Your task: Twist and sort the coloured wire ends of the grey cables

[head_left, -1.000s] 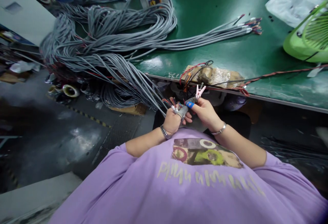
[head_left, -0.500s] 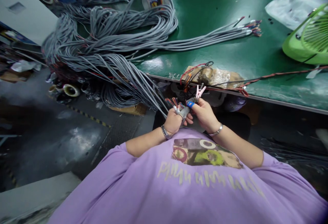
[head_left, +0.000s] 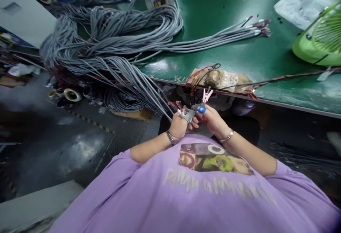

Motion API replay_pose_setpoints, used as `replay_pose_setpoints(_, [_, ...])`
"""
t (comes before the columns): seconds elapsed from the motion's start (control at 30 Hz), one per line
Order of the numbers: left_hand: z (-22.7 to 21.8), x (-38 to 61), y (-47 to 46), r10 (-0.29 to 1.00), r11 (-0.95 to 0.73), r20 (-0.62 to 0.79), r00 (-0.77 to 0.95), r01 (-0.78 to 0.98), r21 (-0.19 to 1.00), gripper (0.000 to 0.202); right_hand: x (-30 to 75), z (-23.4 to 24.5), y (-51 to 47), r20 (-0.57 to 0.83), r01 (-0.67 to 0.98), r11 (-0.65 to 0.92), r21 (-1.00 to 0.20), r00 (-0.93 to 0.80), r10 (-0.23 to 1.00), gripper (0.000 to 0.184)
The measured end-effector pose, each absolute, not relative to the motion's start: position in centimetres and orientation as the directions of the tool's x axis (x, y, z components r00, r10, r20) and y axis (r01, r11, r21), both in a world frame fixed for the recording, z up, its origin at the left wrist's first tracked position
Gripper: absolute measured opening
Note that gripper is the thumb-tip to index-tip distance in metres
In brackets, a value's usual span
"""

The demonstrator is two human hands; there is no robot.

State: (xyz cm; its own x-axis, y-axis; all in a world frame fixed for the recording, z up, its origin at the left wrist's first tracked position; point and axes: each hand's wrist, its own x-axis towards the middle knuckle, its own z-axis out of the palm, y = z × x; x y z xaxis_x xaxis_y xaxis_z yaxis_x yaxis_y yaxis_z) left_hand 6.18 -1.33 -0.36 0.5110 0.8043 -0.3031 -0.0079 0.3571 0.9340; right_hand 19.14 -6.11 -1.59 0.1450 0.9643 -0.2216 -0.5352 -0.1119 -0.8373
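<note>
2 bare hands meet just off the near edge of the counter [head_left: 213, 1]. The left hand [head_left: 179, 125] has its fingers curled closed round the ends of some grey cables [head_left: 130, 74], which drop over that edge towards its left end; their bared coloured wires [head_left: 179, 105] stand up above the fist. The right hand [head_left: 215, 122], a blue wrap [head_left: 201, 109] on 1 digit, has its fingers pinched on a grey piece [head_left: 189, 115] that reaches across to the left hand; I can't make out what it is. A pink-handled clip [head_left: 207, 96] sticks up just past the right fingers, below a taped brown block [head_left: 226, 80] on the near edge. Over by the right edge sit a green fan [head_left: 306, 49] and a whitish plastic bag [head_left: 303, 7], just beside each other
</note>
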Motion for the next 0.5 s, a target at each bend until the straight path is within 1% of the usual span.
replay_pose_setpoints(0.07, [-0.4,6.2,-1.4,0.796,0.350,-0.295,0.528,-0.005,0.937,0.047,19.0,-1.2,-6.2,-0.181,-0.483,-0.091,-0.871,0.144,0.973,0.034])
replay_pose_setpoints(0.17, [-0.4,6.2,-1.4,0.786,0.344,-0.294,0.544,0.010,0.939,0.046,18.8,-0.5,-6.0,-0.179,-0.441,-0.076,-0.894,0.195,0.964,0.034])
replay_pose_setpoints(0.37, [-0.6,6.2,-1.4,0.809,0.341,-0.287,0.513,-0.012,0.940,0.045,18.4,0.1,-5.9,-0.183,-0.462,-0.053,-0.886,0.242,0.953,0.039])
replay_pose_setpoints(0.5, [-0.6,6.3,-1.3,0.828,0.351,-0.291,0.480,-0.038,0.935,0.045,18.2,0.0,-6.0,-0.206,-0.469,-0.051,-0.882,0.285,0.936,0.039])
